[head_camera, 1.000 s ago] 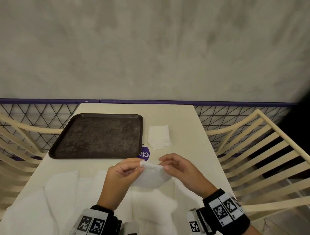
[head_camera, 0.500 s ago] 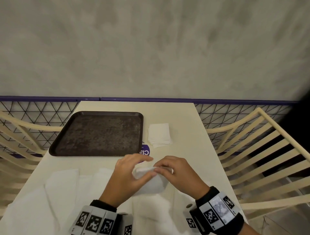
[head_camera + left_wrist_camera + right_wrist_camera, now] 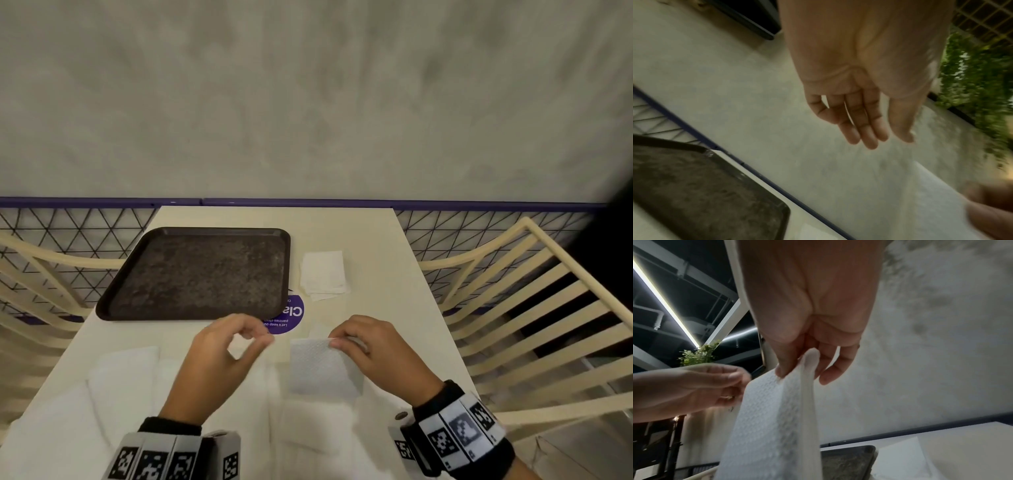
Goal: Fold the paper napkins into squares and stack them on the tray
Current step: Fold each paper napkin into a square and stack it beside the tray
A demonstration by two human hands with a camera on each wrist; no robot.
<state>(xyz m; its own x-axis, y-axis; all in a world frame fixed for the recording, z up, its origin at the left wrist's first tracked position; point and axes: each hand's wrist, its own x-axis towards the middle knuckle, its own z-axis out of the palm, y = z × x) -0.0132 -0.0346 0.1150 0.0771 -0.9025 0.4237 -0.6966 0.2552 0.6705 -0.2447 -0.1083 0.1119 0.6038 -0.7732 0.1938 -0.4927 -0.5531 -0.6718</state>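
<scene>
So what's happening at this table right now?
A person is folding paper napkins. The right hand pinches the top corner of a folded napkin and holds it up; the left hand is beside it, holding nothing. A few folded napkins lie on the table right of the dark tray, which has none on it. Unfolded napkins lie nearer the person.

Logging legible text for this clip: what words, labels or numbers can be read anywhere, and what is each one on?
"Cla": large white letters, upside down, cut off by the tray, on the purple round sticker on the table.
"Let's keep ou..." and "pantries clea...": small print on that sticker, partly hidden.
Wristbands: black-and-white code squares only, no words.
</scene>
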